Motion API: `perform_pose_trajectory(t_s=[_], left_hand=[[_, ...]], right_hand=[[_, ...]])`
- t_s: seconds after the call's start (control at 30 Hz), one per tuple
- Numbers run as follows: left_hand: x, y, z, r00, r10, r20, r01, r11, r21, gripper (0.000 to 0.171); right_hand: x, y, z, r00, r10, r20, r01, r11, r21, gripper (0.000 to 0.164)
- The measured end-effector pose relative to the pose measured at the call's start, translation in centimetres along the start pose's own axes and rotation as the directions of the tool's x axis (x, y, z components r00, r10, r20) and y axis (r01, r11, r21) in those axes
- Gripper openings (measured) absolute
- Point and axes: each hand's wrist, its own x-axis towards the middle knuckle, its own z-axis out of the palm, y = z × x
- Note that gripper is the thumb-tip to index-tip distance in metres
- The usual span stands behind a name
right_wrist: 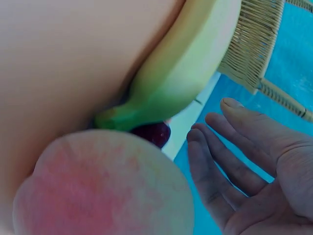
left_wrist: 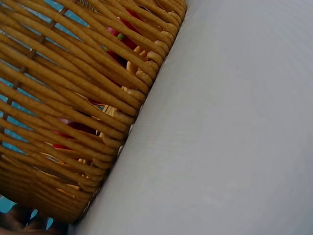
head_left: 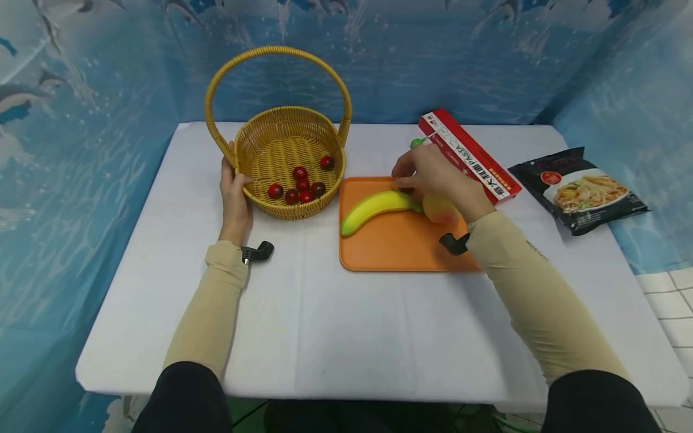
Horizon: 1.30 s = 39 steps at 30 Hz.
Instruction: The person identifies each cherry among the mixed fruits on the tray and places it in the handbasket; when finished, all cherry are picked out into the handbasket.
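Note:
A yellow wicker basket [head_left: 289,211] holds several dark red cherries [head_left: 302,183] on its floor. My left hand [head_left: 234,195] grips its left side near the foot of the handle, thumb over the rim; in the left wrist view fingers [left_wrist: 34,223] lie against the weave. Over the back of an orange tray [head_left: 390,255] is my right hand [head_left: 433,171], fingers loosely bent and thumb apart from them, nothing between. Near its fingertips a single cherry [right_wrist: 154,133] lies behind a banana [head_left: 376,210] and a peach [head_left: 440,209], partly hidden by both.
A red pasta box [head_left: 471,156] lies slanted behind the tray, with a small green round thing [head_left: 417,143] by its left end. Farther right is a black noodle packet [head_left: 582,191]. A blue dolphin-print curtain [head_left: 390,78] hangs along the white table's [head_left: 325,337] back edge.

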Motion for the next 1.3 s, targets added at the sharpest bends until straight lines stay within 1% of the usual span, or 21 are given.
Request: perform_pose_trajectory(t_s=[0.03, 0.2, 0.37, 0.63, 0.93, 1.13, 1.3], left_hand=[[0.0, 0.0, 0.0, 1.000, 0.001, 0.000, -0.001, 1.000, 0.001, 0.084], [0.1, -0.1, -0.1, 1.000, 0.009, -0.003, -0.008, 1.000, 0.004, 0.084], [0.2, -0.1, 0.1, 1.000, 0.008, 0.000, -0.008, 1.000, 0.008, 0.084], [0.2, 0.0, 0.2, 1.000, 0.013, 0.004, -0.013, 1.000, 0.014, 0.084], [-0.1, -0.1, 0.1, 1.000, 0.002, -0.006, -0.002, 1.000, 0.026, 0.085], [-0.1, -0.1, 0.1, 1.000, 0.000, -0.004, 0.000, 1.000, 0.029, 0.084], [0.0, 0.0, 0.0, 1.000, 0.004, 0.003, -0.004, 0.999, 0.033, 0.083]], right_hand=[[0.2, -0.1, 0.2, 1.000, 0.007, 0.010, -0.008, 1.000, 0.018, 0.027], [1.1, -0.3, 0.8, 1.000, 0.014, 0.026, -0.015, 1.000, 0.008, 0.026], [1.5, -0.1, 1.1, 1.000, 0.018, 0.002, -0.018, 1.000, -0.008, 0.023], [1.7, 0.0, 1.3, 0.999, 0.032, -0.009, -0.032, 0.999, -0.028, 0.018], [2.2, 0.3, 1.7, 1.000, -0.005, -0.024, 0.005, 1.000, -0.022, 0.014], [2.4, 0.2, 1.8, 0.999, -0.032, -0.039, 0.029, 0.998, -0.060, 0.013], [2.1, 0.0, 1.5, 0.999, 0.001, -0.039, -0.004, 0.997, -0.072, 0.014]])
